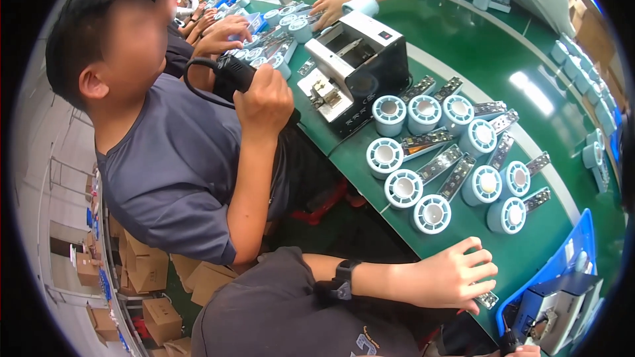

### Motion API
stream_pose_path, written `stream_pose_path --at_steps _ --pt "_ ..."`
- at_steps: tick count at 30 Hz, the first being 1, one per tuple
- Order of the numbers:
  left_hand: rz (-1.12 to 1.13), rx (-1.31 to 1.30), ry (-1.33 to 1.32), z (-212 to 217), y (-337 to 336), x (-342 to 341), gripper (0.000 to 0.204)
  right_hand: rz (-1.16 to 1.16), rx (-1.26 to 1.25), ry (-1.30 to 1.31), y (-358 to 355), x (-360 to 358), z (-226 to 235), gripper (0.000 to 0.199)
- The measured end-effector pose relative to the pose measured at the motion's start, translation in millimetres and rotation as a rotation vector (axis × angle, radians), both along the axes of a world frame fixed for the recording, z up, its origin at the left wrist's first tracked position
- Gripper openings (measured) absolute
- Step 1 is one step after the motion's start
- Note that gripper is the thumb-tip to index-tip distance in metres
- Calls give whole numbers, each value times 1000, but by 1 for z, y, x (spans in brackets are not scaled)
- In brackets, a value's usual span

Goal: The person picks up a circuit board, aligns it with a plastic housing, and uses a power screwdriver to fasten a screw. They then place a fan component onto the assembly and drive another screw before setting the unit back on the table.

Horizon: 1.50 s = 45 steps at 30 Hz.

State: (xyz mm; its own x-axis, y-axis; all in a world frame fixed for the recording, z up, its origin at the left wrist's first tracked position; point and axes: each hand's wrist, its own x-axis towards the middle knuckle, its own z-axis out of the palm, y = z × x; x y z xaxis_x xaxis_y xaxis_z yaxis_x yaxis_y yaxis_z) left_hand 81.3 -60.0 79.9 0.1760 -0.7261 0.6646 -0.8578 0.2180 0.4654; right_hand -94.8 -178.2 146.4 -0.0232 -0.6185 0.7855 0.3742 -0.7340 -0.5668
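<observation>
My left hand point(456, 277), with a black watch point(340, 279) on its wrist, rests on the near edge of the green table point(529, 251), fingers slightly apart. Its little finger lies on a small metal strip point(487, 300). Just beyond it lie several pale blue round housings point(431, 214), each with a metal board strip point(456, 177) beside it. Only a sliver of my right hand point(527, 351) shows at the bottom edge, beside a black tool tip point(508, 341); its grip is hidden.
A blue tray point(574, 244) holds a grey boxy unit point(555, 304) at bottom right. A black-and-white machine point(360, 59) stands farther along. A person in a grey shirt point(178, 165) holds a black corded driver point(231, 76). Another person's hands point(336, 1) work across the table. Cardboard boxes point(145, 271) stand on the floor.
</observation>
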Motion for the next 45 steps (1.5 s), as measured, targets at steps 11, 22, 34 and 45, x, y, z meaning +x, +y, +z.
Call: stream_pose_path --at_steps 11,22,34,45 --pt "40 92 -28 -20 -5 -13 26 -85 -23 185 -18 0 -22 45" --pt "24 146 9 6 -1 0 23 -108 65 -41 -29 -8 1 41" --pt "-68 208 28 3 -17 19 32 368 155 463 -34 3 30 45" --pt "-61 174 9 -8 -21 -5 37 305 159 347 -26 -11 0 48"
